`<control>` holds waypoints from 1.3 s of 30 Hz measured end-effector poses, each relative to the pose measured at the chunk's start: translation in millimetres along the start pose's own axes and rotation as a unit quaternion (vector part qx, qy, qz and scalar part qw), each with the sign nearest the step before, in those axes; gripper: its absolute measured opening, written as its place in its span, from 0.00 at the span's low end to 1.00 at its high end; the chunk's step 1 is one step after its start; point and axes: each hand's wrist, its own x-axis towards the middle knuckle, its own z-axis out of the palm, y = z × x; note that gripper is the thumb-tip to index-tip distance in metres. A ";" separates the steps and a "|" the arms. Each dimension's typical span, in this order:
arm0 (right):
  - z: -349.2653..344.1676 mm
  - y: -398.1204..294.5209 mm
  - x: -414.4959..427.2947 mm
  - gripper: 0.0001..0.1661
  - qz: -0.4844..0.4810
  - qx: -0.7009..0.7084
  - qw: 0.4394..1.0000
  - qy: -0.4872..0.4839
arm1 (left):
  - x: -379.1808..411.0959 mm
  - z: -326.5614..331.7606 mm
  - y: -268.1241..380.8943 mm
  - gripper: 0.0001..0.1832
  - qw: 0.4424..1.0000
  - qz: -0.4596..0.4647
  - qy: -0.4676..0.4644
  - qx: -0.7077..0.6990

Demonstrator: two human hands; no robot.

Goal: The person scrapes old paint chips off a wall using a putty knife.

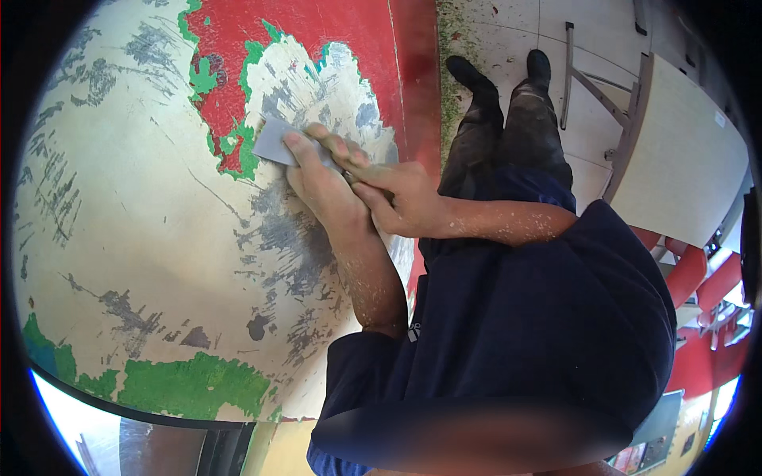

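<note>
A scraper with a broad grey blade point(280, 143) lies against a wall point(143, 226) with red and green paint over pale, grey-marked patches. My left hand point(330, 190) grips the scraper, its thumb pressed on the blade. Close beside it, my right hand point(405, 199) is closed around the handle end, which the fingers mostly hide. The blade's edge is near a ragged border of green paint point(244, 154) below a red strip. Pale specks cover both forearms.
Paint flakes point(453, 65) lie on the tiled floor along the wall's base, near my dark shoes point(539, 66). A pale table point(678, 154) with metal legs and red chairs point(687, 276) stand to the right. A dark-framed opening point(226, 446) is at the lower left.
</note>
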 end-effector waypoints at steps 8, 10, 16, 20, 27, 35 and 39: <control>-2.2 -9.8 3.7 0.08 -0.011 -0.007 0.999 -0.030 | 2.5 11.6 7.0 0.18 0.999 0.024 0.000 -0.029; -5.2 -5.5 2.3 0.07 -0.027 -0.008 1.000 -0.006 | -0.2 -7.8 -8.1 0.18 0.999 0.005 -0.032 -0.035; -11.9 -4.6 6.8 0.07 -0.018 -0.019 0.998 -0.057 | 6.3 10.1 4.1 0.16 0.999 0.030 -0.012 -0.006; -14.0 -6.4 6.2 0.06 0.001 0.013 0.998 -0.059 | 4.6 -8.3 -7.6 0.16 0.999 -0.014 -0.031 -0.042; -16.1 0.4 -0.5 0.05 -0.018 0.040 0.996 -0.074 | -7.5 -11.3 -14.6 0.14 0.999 0.028 -0.021 -0.027; -22.7 1.7 8.0 0.08 0.060 0.058 0.985 -0.152 | -5.4 -6.1 -6.9 0.14 0.999 0.032 0.041 0.013; -15.7 1.1 8.8 0.09 0.071 0.124 0.978 -0.149 | -2.4 -7.5 -1.2 0.12 0.999 0.027 0.015 -0.014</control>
